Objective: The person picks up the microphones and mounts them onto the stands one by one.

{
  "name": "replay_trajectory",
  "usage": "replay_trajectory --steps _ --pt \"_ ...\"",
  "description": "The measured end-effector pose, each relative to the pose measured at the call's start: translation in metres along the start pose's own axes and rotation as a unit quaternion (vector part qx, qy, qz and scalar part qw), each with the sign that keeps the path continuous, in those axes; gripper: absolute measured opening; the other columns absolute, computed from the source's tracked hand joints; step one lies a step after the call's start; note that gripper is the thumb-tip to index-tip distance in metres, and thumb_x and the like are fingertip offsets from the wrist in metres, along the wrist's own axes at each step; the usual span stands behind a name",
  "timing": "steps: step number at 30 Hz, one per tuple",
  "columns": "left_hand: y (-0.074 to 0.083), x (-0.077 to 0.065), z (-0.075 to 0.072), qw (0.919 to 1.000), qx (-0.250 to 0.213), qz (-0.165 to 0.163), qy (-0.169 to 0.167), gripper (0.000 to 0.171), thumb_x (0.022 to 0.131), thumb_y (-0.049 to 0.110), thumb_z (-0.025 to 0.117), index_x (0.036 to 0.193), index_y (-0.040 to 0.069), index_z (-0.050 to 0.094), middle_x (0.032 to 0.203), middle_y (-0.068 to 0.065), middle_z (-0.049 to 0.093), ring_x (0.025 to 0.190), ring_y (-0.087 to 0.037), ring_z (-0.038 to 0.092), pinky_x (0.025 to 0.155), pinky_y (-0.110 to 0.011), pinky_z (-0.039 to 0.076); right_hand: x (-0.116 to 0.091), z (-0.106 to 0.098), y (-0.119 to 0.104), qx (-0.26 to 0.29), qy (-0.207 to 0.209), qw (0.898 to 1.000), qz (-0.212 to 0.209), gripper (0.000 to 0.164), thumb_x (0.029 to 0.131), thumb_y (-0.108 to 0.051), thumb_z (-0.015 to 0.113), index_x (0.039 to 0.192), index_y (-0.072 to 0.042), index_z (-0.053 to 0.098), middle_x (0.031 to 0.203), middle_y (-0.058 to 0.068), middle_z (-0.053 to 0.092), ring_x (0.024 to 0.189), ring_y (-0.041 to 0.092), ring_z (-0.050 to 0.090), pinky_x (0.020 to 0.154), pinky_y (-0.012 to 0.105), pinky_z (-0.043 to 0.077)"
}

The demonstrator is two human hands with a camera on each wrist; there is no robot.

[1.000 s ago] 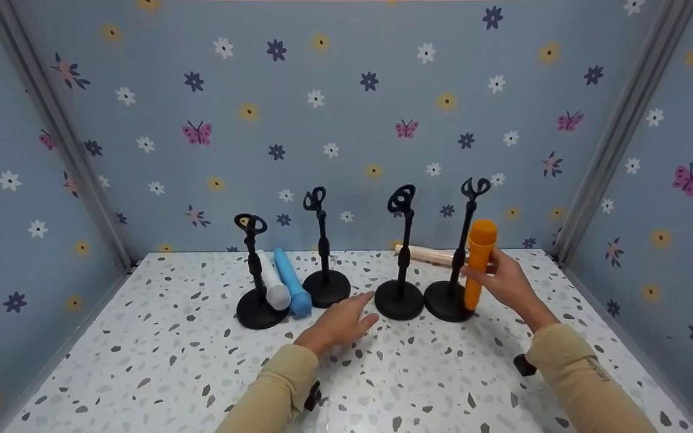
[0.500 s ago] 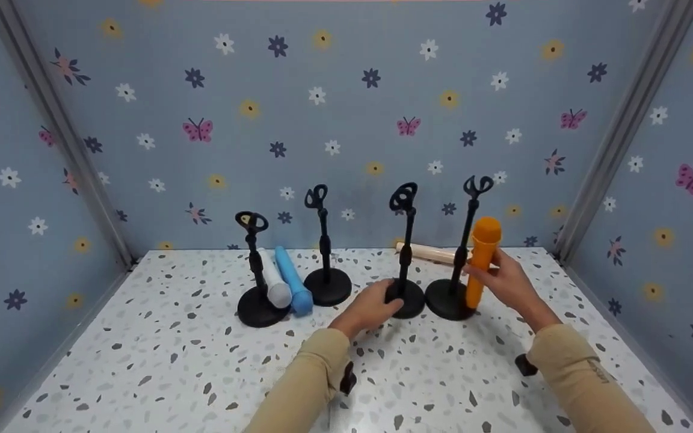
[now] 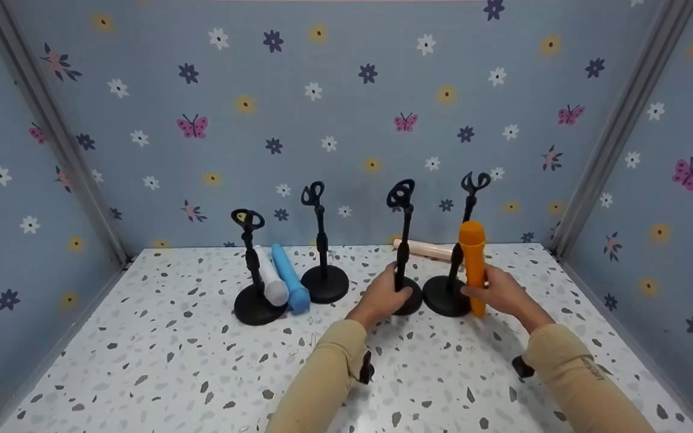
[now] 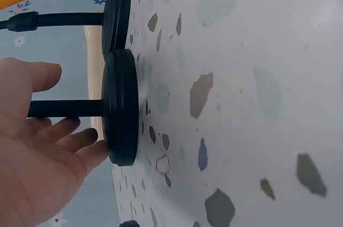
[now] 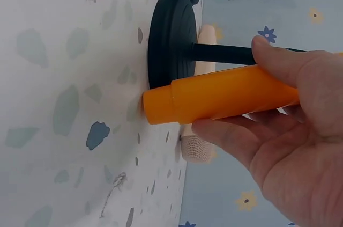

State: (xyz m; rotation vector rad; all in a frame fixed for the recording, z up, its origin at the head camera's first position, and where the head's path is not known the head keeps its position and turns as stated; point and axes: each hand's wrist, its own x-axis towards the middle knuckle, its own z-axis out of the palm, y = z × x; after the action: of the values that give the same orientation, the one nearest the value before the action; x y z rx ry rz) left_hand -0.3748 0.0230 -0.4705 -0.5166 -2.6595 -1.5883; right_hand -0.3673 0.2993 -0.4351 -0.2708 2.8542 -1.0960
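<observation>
My left hand (image 3: pixel 381 299) has its fingers curled round the lower pole of a black microphone stand (image 3: pixel 403 249), with the thumb on the near side. In the left wrist view the fingers (image 4: pixel 67 136) pass behind the pole, just above the round base (image 4: pixel 120 109). My right hand (image 3: pixel 503 291) grips an orange microphone (image 3: pixel 473 252) upright, head up. Its lower end (image 5: pixel 158 105) is close to the tabletop, beside the base of the rightmost microphone stand (image 3: pixel 446 297). That stand's clip (image 3: pixel 476 181) holds nothing.
A peach microphone (image 3: pixel 425 249) lies behind the two right stands. To the left are two more black stands, one nearer (image 3: pixel 259 307) and one farther (image 3: pixel 324 284). A white microphone (image 3: pixel 272 282) and a blue microphone (image 3: pixel 289 276) lie between them. Flower-patterned walls enclose the speckled table (image 3: pixel 202 373).
My left hand has moved right and forward from the open table to the pole of the second stand from the right. The orange microphone has shifted slightly left and lower in my right hand.
</observation>
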Motion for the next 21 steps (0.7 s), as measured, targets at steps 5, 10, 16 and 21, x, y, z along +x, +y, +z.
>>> replay_trajectory --steps 5,10,16,21 --pt "0.005 0.004 0.002 0.9987 -0.046 -0.003 0.022 0.058 0.098 0.016 0.062 0.15 0.004 0.04 0.137 -0.017 0.059 0.131 -0.03 0.053 0.11 -0.047 0.04 -0.003 0.003 -0.005 -0.008 -0.03 0.998 0.051 0.049 0.096 -0.022 0.073 0.134 0.003 0.054 0.127 0.024 0.062 0.111 0.036 0.062 0.094 0.054 0.051" --pt "0.009 0.005 0.001 0.9982 -0.041 -0.031 0.03 0.042 0.099 0.02 0.061 0.137 0.007 0.049 0.128 -0.014 0.063 0.123 -0.028 0.058 0.106 -0.046 0.043 -0.004 0.004 -0.008 -0.01 -0.039 0.996 0.078 0.05 0.095 -0.019 0.073 0.134 0.003 0.053 0.125 0.024 0.062 0.108 0.034 0.062 0.094 0.054 0.052" --pt "0.006 0.003 -0.005 0.9994 0.009 -0.004 0.033 0.027 0.104 0.028 0.058 0.124 0.01 0.057 0.114 -0.01 0.068 0.11 -0.026 0.064 0.098 -0.044 0.049 -0.006 0.003 -0.012 -0.023 -0.035 0.997 0.064 0.049 0.095 -0.017 0.073 0.136 0.003 0.053 0.129 0.023 0.061 0.115 0.037 0.06 0.101 0.059 0.045" --pt "-0.001 -0.001 -0.015 0.9987 0.037 0.035 0.008 0.028 0.106 0.029 0.057 0.126 0.009 0.059 0.115 -0.011 0.069 0.111 -0.025 0.066 0.097 -0.042 0.051 -0.011 0.002 -0.024 -0.036 -0.026 0.998 0.04 0.049 0.094 -0.015 0.074 0.135 0.003 0.054 0.129 0.022 0.06 0.115 0.038 0.059 0.101 0.06 0.045"
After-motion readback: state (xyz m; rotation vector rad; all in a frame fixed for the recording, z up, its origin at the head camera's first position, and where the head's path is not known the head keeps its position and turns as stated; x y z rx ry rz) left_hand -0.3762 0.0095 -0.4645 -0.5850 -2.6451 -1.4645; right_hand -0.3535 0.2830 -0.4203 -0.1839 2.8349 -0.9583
